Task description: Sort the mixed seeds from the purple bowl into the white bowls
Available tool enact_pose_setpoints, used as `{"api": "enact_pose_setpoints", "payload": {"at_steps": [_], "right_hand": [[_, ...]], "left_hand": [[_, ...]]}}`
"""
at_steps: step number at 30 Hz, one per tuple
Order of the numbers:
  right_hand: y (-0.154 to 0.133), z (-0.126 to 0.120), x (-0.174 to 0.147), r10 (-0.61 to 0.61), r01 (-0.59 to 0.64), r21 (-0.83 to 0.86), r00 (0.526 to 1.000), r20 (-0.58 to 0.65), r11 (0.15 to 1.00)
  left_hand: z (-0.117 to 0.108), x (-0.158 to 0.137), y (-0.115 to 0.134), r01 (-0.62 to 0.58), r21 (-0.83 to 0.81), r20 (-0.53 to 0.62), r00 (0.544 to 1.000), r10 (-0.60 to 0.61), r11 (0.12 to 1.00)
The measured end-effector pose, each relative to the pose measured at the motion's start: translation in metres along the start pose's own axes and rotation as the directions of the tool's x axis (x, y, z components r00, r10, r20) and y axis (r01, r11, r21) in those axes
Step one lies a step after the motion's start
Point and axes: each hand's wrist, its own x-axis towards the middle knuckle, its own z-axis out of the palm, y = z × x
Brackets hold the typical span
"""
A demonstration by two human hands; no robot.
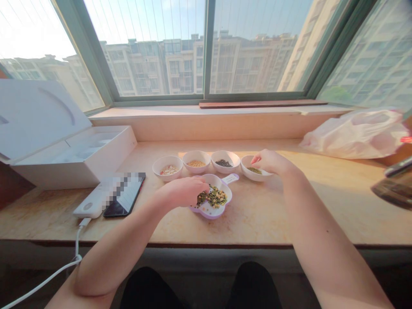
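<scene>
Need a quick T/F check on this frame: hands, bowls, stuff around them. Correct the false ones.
1. The left hand is at the purple-edged dish. True.
2. The right hand is at the leftmost small bowl. False: it is at the rightmost small bowl.
3. The black seeds are in the third small bowl from the left. True.
4. The phone lies to the right of the dish. False: the phone lies to its left.
5. The white box stands open. True.
6. The plastic bag lies beside the box. False: the bag is at the far right.
</scene>
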Motion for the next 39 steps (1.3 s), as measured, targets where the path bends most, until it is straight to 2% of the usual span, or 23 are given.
{"api": "enact_pose_setpoints", "payload": {"at_steps": [3, 8, 11, 17, 21, 26, 29, 33, 39], "right_hand": [[0.001, 0.001, 0.002, 0.024, -0.025, 0.021, 1.000, 0.006, 0.999], [0.005, 0.006, 0.008, 0.028, -0.028, 0.014, 1.000, -0.005, 1.000], [0.007, 0.009, 0.010, 0.038, -0.038, 0.009, 0.999, -0.007, 0.999], [0.007, 0.015, 0.012, 0.036, -0.036, 0.001, 0.999, -0.040, 0.999], [0.003, 0.015, 0.008, 0.020, -0.020, -0.002, 0.997, -0.079, 1.000], [-0.010, 0.010, -0.002, -0.012, 0.017, 0.027, 0.985, -0.172, 0.999], [-0.021, 0.011, -0.007, -0.072, 0.092, 0.070, 0.966, -0.248, 0.993], [-0.040, 0.015, -0.013, -0.230, 0.290, 0.131, 0.910, -0.345, 0.948], [-0.071, 0.023, -0.036, -0.466, 0.536, 0.261, 0.837, -0.287, 0.802]], "left_hand": [[0.006, 0.005, -0.004, 0.008, -0.030, -0.008, 1.000, -0.008, 1.000], [0.017, 0.014, -0.014, -0.017, -0.143, -0.116, 0.993, 0.001, 0.990], [0.019, 0.017, -0.017, -0.044, -0.129, -0.116, 0.993, 0.029, 0.991], [0.017, 0.020, -0.019, -0.074, -0.019, -0.070, 0.995, 0.073, 0.997], [0.012, 0.019, -0.015, -0.106, -0.045, -0.104, 0.990, 0.100, 0.993], [0.002, 0.015, -0.005, -0.089, -0.048, -0.198, 0.977, 0.078, 0.995], [-0.001, 0.015, -0.003, -0.065, -0.068, -0.276, 0.960, 0.044, 0.996], [-0.001, 0.017, -0.010, -0.020, -0.098, -0.382, 0.924, -0.019, 0.995], [0.002, 0.028, -0.037, 0.023, -0.133, -0.570, 0.816, -0.096, 0.991]]}}
